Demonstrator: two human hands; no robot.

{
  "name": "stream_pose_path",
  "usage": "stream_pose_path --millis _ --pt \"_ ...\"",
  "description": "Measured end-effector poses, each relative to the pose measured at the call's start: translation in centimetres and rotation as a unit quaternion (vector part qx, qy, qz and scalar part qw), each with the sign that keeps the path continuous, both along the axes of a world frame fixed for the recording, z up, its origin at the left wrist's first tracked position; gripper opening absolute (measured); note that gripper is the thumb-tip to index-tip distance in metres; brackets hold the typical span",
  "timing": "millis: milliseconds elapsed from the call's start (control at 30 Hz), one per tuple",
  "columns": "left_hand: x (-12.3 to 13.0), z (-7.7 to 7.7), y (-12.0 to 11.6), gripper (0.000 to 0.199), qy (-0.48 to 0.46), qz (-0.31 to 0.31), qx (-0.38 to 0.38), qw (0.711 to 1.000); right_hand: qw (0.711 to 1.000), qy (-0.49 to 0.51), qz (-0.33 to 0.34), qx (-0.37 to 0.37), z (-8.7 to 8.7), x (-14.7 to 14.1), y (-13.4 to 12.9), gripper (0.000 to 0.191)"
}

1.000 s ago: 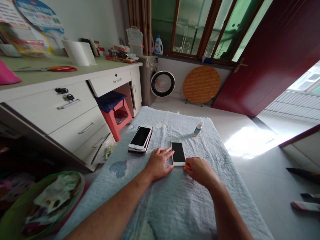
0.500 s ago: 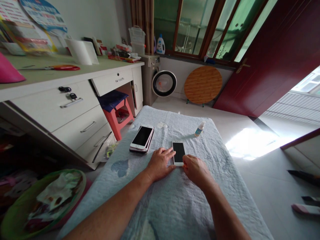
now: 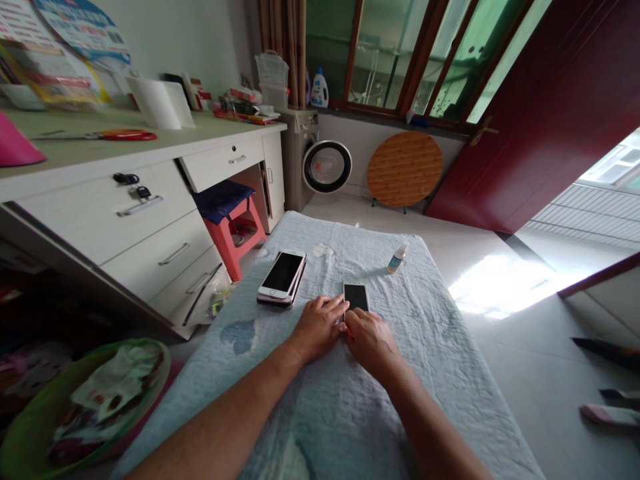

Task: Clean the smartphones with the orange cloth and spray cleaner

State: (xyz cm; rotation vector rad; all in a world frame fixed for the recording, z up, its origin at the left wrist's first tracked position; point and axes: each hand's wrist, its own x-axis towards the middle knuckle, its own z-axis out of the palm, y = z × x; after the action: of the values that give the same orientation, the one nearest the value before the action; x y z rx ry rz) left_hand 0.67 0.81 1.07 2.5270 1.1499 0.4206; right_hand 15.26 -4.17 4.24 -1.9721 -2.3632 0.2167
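Note:
A white smartphone (image 3: pixel 356 297) with a dark screen lies flat on the blue-grey cloth, its lower part covered by my hands. My left hand (image 3: pixel 320 327) rests along its left edge, fingers stretched out and tips touching the phone. Over the phone's lower end is my right hand (image 3: pixel 370 339), its fingers curled together against the screen; anything inside them is hidden. To the left lies a stack of phones, with a larger white phone (image 3: pixel 283 274) on top. A small spray bottle (image 3: pixel 397 259) with a blue label stands to the right, beyond the hands.
The patterned cloth (image 3: pixel 350 240) covers the surface under the phones. On the left are a desk with white drawers (image 3: pixel 150 253), a red stool (image 3: pixel 240 233) and a green-rimmed basket (image 3: pixel 167 360). A round wooden tabletop (image 3: pixel 405 168) leans against the far wall.
My right hand has moved left from the phone's lower right corner, across its lower end, close to my left thumb. My left hand and the phone stay in place.

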Motion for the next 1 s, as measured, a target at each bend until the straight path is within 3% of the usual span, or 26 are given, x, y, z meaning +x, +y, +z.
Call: stream_pose_path --millis 233,633,1000 --pt "0.1 -0.1 -0.1 0.044 -0.005 0.005 0.006 1.0 1.0 0.014 -0.005 0.005 0.4 -0.5 0.0 0.013" --pt "0.0 0.6 -0.2 0.05 0.001 -0.005 0.004 1.0 0.998 -0.006 -0.054 -0.029 1.1 3.8 -0.3 0.007" --pt "0.1 0.2 -0.2 0.048 -0.001 -0.002 0.012 1.0 1.0 -0.015 -0.013 -0.009 0.0 1.2 -0.1 0.012"
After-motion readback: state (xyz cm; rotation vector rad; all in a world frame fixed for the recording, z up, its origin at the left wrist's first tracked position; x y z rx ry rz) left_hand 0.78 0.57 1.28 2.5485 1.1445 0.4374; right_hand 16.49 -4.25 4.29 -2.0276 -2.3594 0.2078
